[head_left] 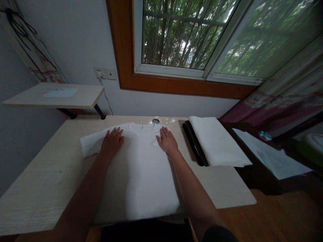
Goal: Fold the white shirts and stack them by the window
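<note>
Lying at lower middle, the white shirt (150, 174) is under your left hand (112, 142) and right hand (167, 140). Both spread flat.

The pale desk (42, 178) bears a white shirt (148, 171) and white-topped stack (215, 143).

Desk (37, 178) lies open left of the shirt (148, 171); white stack (219, 143) obstructs right.

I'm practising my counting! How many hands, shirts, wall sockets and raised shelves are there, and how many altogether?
Left hand and right hand: 2
Shirt: 1
Wall sockets: 2
Raised shelf: 1
Total: 6
</note>
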The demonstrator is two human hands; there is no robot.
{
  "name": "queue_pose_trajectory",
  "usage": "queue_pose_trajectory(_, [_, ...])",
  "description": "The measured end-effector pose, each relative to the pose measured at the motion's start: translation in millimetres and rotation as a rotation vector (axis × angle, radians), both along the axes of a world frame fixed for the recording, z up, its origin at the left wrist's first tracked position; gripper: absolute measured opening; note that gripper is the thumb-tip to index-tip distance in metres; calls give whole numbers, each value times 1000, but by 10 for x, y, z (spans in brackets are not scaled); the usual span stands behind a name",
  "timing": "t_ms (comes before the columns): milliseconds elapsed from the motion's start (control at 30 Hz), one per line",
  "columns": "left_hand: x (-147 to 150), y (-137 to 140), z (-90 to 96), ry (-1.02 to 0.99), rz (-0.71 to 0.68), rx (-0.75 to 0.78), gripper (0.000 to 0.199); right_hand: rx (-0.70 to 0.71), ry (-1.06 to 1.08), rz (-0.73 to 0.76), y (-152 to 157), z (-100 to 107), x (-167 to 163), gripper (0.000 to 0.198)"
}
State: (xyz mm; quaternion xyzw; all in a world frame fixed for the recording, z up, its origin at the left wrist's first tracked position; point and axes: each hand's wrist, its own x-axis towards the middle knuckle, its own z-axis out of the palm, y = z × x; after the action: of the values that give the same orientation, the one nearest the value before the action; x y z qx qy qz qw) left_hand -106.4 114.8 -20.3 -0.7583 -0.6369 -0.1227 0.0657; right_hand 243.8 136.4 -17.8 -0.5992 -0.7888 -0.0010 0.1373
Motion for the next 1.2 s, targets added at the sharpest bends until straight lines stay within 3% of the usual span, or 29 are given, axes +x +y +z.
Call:
queue_pose_trajectory(633, [22, 7, -13, 27, 36, -68, 60, -3, -8, -2, 25, -32, 3, 64])
queue_pose_trajectory(800, [9, -6, 8, 25, 130, -98, 63, -11, -18, -7, 10, -3, -3, 65])
queue_pose_trajectory(1200, [-332, -28, 54, -14, 149, -176, 65, -22, -28, -10, 6, 1, -4, 65])
